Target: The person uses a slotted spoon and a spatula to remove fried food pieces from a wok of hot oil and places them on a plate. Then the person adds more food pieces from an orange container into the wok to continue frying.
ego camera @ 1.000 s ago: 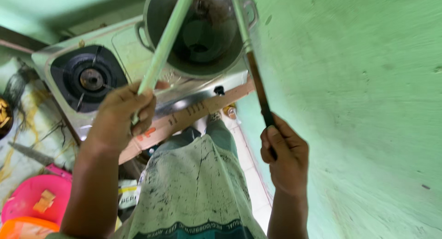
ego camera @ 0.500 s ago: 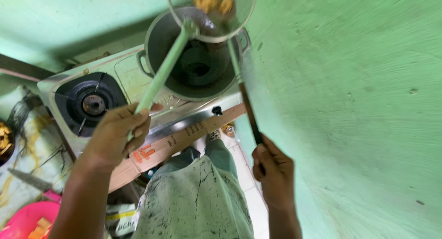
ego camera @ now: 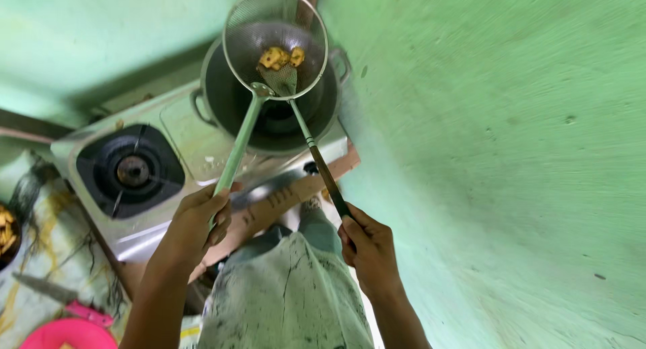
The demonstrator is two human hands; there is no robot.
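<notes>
Head view showed the left hand (ego camera: 195,224) clenched on a round wire-mesh strainer's (ego camera: 274,43) pale handle, right hand (ego camera: 369,245) gripping a slim spatula (ego camera: 316,150) over the dark metal pot (ego camera: 269,117) beside the green wall (ego camera: 498,154).

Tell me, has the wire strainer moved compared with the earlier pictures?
Yes. The wire strainer, held by the left hand, was not in view one second ago; now its basket is in full view over the pot, holding yellow fried pieces.
</notes>
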